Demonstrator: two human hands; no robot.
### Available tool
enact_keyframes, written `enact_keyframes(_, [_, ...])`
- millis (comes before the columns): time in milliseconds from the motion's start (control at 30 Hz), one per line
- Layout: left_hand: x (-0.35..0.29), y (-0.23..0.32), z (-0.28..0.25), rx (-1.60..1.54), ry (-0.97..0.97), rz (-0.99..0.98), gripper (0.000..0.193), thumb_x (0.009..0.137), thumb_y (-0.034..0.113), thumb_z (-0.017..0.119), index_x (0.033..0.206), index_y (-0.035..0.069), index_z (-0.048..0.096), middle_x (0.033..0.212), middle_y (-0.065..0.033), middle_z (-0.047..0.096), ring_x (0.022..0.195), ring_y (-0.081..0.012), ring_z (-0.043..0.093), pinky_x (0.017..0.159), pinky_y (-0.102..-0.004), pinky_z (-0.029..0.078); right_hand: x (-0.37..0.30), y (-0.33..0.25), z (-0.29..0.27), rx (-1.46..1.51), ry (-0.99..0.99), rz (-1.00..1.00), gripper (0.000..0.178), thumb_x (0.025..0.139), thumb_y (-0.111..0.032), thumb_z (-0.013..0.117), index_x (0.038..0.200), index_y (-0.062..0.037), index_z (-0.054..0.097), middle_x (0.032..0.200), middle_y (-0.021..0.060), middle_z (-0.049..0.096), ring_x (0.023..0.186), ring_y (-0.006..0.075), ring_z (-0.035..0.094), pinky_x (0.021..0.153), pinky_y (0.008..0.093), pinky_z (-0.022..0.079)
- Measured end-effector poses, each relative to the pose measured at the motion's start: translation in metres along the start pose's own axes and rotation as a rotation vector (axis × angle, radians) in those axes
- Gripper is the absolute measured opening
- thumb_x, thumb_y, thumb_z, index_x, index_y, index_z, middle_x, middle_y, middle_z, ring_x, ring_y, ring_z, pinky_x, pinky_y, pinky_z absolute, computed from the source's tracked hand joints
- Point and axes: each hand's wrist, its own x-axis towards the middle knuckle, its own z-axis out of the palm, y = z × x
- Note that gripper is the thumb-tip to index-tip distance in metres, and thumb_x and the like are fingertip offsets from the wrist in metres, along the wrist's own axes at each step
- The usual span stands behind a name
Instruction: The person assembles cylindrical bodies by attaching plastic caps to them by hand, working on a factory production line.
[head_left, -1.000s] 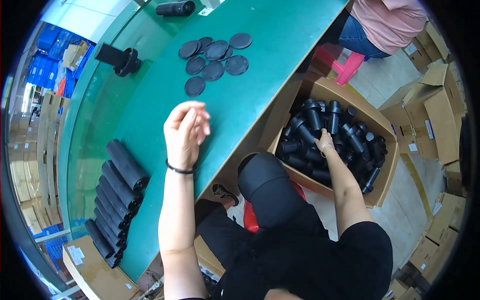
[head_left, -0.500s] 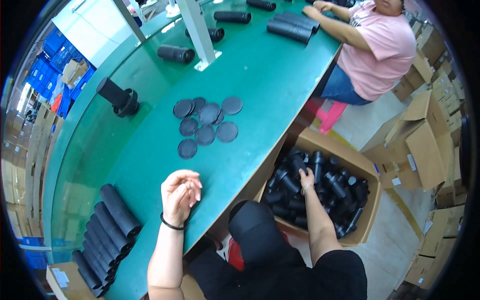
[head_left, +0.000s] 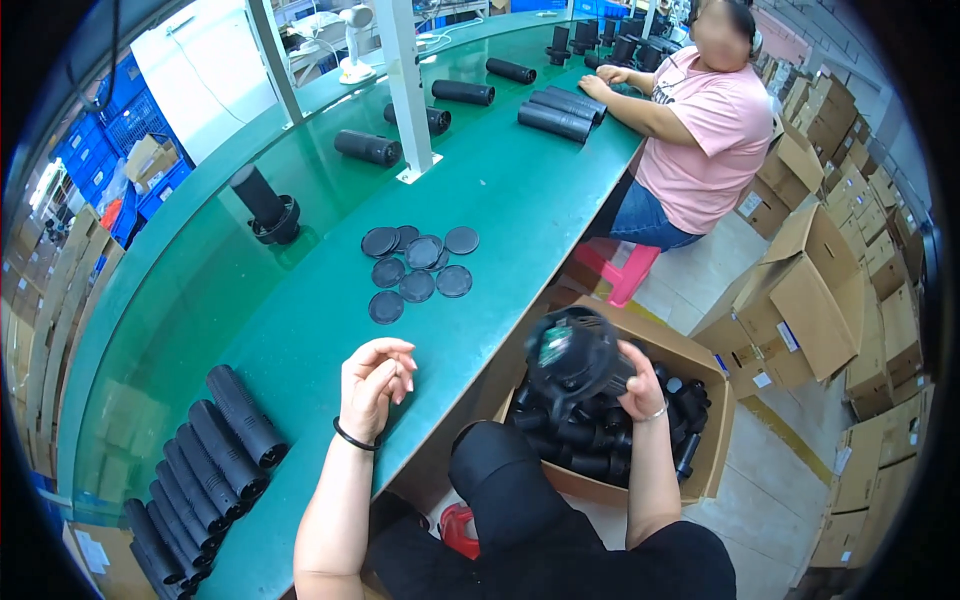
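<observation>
My right hand (head_left: 643, 385) grips a black plastic housing (head_left: 572, 352) by its narrower end. The housing has a wide round head with something green and shiny inside; motion blurs its details. It is held above an open cardboard box (head_left: 722, 440) filled with similar black parts (head_left: 590, 437). Over the near edge of the green table (head_left: 330, 345), my left hand (head_left: 378, 392) is loosely closed, fingers curled toward the thumb and nothing visible in them. Beyond it lies a loose group of black round discs (head_left: 417, 287).
Several black ribbed tubes (head_left: 212, 465) lie in a row at the table's left end. Another black housing (head_left: 268, 208) stands on its head farther back. More tubes (head_left: 368, 147) lie past a white post (head_left: 404, 95). A person in pink (head_left: 715, 130) sits at the far right, near cardboard boxes (head_left: 790, 300).
My right hand has lifted a black housing out of the box, bringing it up and turning its wide head into sight. My left hand has stayed almost in place. The view has shifted slightly.
</observation>
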Motion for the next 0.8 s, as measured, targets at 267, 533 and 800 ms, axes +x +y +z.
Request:
enact_keyframes(267, [-0.012,0.037,0.006,-0.041,-0.013,0.027,0.082,0.069,0.055,0.06,0.131,0.01,0.029,0.118,-0.0084,0.04,0.099,-0.0175,0.051,0.058,-0.0268,0.052,0.107,0.001,0.142,-0.444,-0.264,-0.139,0.034,0.073,-0.023,0.059,0.1,-0.0025,0.055,0.094,0.0042,0.054,0.082,0.012,0.053,0.074,0.0246,0.042])
enact_keyframes(533, [-0.003,0.032,-0.027,-0.138,0.342,0.09,0.038,0.085,0.035,0.048,0.116,0.021,0.031,0.101,-0.005,0.054,0.077,-0.018,0.06,0.053,-0.027,0.051,0.132,0.056,0.223,0.069,-0.261,-0.108,0.064,0.081,-0.047,0.054,0.129,-0.0103,0.031,0.096,0.0034,0.051,0.082,0.0108,0.052,0.063,0.0222,0.043])
enact_keyframes(800, [0.0,0.021,-0.051,-0.78,0.347,0.077,0.052,0.085,0.049,0.04,0.118,0.009,0.046,0.11,-0.0157,0.054,0.098,-0.0334,0.054,0.074,-0.0458,0.05,0.111,0.112,0.21,-0.562,-0.514,0.042,0.025,0.083,-0.013,0.057,0.106,-0.0018,0.054,0.08,-0.0003,0.055,0.073,0.005,0.049,0.064,0.0193,0.042])
